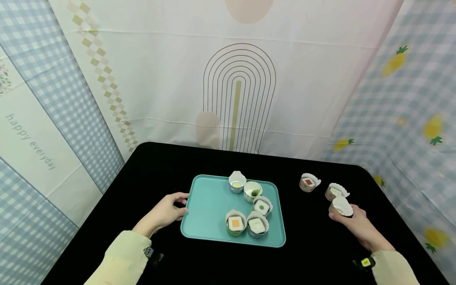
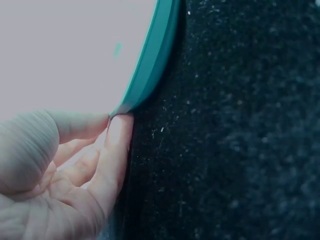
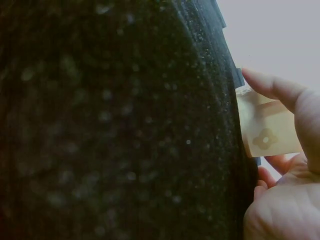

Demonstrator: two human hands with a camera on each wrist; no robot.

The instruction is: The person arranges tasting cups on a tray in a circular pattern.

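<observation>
My left hand [image 1: 167, 211] pinches the left rim of a teal tray [image 1: 204, 206]; in the left wrist view, thumb and fingers meet on the tray's edge [image 2: 152, 60]. On the tray's right half stand several paper baking cups, among them one with an orange-topped white square [image 1: 235, 223] and one with a green-dotted square [image 1: 262, 207]. Off to the right, my right hand [image 1: 360, 227] holds a patterned paper baking cup [image 1: 341, 206] between thumb and fingers. The cup's side [image 3: 267, 130] shows a flower print in the right wrist view. What it contains is hard to make out.
Beyond the held cup stands another paper cup [image 1: 336, 192] with a white piece inside. Farther left is a cup with a red-brown square [image 1: 308, 183]. The black table [image 1: 160, 166] is backed by a white curtain [image 1: 160, 79], with checked cloth at both sides.
</observation>
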